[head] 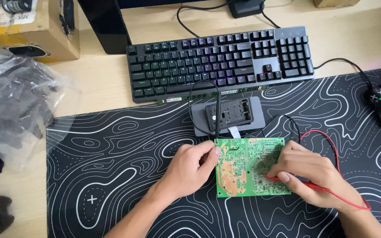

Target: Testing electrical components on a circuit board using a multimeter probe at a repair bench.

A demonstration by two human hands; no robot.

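Probing the green circuit board (243, 169) with both leads
My left hand (190, 169) pinches the black probe (217, 128), my right hand (307, 174) grips the red probe (287, 180); I'd keep tips steady on single solder points

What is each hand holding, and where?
Left hand pinches black test probe near its lower end; right hand grips red test probe near its tip.

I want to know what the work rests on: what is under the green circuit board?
The green circuit board lies on the black desk mat with white contour lines, which shows all round it. The left hand and right hand cover its side edges; anything beneath the board is hidden.
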